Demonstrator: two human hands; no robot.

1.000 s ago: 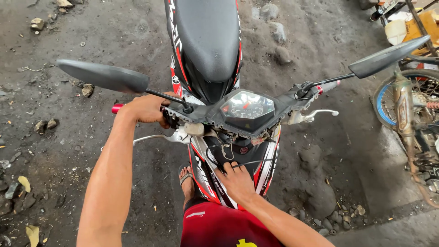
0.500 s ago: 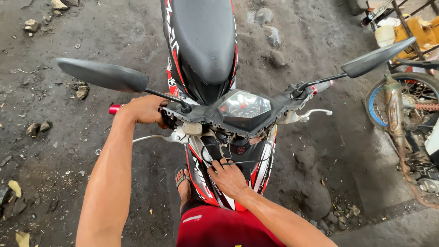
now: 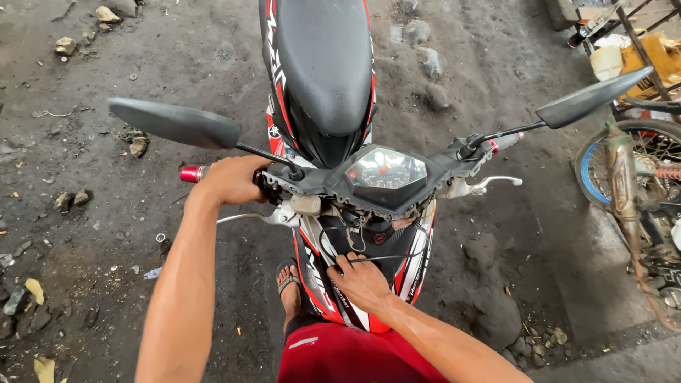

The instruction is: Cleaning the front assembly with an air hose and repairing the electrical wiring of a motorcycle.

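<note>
Left hand point(image 3: 230, 181) wrapped tight round the left handlebar grip point(image 3: 193, 174) of the motorbike point(image 3: 323, 85). Right hand point(image 3: 362, 282) low under the speedometer point(image 3: 385, 172), fingers point(image 3: 339, 266) curled into loose black wires point(image 3: 355, 245). Step looks like wiring work; next needs steady bars, careful pulling

Left hand point(image 3: 230, 179) hides its grip — bicycle wheel point(image 3: 603, 170) cut off at right.
</note>
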